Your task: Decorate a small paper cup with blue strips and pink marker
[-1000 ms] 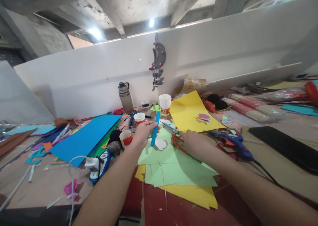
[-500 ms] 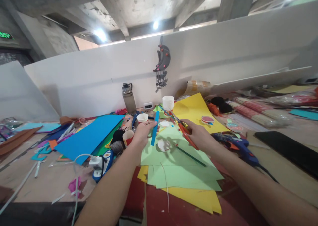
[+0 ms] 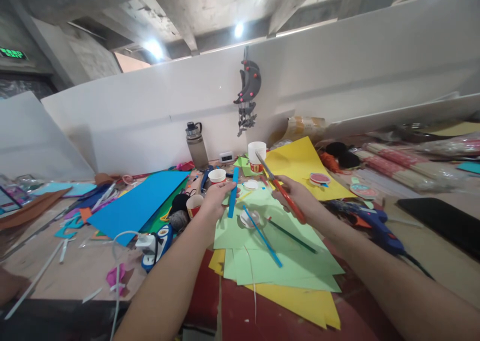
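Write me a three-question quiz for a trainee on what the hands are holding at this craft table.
1. Which hand holds the red-handled scissors?
2. True or false: the blue paper strip gripped by the left hand lies flat on the pale green sheets.
3. The sheets directly under the pale green sheets are: A yellow, B black, C white.

Key
1. The right hand.
2. False: the strip is held roughly upright above the sheets.
3. A.
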The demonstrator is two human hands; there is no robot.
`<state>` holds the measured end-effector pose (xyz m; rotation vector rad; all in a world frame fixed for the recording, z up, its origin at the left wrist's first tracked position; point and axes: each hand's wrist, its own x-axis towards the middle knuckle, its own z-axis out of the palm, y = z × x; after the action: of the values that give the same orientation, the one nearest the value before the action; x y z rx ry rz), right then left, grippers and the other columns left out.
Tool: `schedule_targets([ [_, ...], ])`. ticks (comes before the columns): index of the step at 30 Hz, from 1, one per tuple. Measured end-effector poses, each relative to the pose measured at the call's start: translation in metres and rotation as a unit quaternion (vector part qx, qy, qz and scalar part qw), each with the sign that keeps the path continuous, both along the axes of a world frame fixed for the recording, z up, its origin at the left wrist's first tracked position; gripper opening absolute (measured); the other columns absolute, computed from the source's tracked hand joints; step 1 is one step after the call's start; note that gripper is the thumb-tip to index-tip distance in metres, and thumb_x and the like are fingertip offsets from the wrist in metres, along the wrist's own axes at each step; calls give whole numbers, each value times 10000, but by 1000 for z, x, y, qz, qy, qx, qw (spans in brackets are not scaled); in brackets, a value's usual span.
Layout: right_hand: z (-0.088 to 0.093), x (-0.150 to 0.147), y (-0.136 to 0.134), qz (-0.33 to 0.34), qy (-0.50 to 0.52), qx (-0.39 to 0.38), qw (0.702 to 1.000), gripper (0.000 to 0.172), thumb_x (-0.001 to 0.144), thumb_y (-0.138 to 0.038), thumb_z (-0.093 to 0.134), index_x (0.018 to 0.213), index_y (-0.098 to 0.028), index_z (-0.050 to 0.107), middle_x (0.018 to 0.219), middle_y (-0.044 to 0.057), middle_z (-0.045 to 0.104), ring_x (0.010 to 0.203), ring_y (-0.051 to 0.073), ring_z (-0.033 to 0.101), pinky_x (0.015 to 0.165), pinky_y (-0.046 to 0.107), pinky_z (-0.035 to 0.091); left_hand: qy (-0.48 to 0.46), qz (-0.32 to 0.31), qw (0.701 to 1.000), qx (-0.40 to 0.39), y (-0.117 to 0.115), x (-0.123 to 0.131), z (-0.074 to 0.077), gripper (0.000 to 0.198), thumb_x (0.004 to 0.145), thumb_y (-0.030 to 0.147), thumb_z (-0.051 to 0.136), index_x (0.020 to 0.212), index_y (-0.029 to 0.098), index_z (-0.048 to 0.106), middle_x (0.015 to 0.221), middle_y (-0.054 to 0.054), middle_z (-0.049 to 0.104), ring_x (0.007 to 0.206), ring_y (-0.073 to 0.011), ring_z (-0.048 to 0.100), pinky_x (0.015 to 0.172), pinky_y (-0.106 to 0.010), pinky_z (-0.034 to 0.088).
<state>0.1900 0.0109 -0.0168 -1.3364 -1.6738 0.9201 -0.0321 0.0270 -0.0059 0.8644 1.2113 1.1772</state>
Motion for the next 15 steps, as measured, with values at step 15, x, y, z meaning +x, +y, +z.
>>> schedule_targets([
  [15,6,-32,-60,9,-226,13,974,375,777,-338,551,1146,-270,551,833,60,692,735,208,625,564,241,375,-52,229,952,196,4,-7,20,291,559,312,752,764,151,623,653,-29,661,560,-130,603,554,-251,474],
])
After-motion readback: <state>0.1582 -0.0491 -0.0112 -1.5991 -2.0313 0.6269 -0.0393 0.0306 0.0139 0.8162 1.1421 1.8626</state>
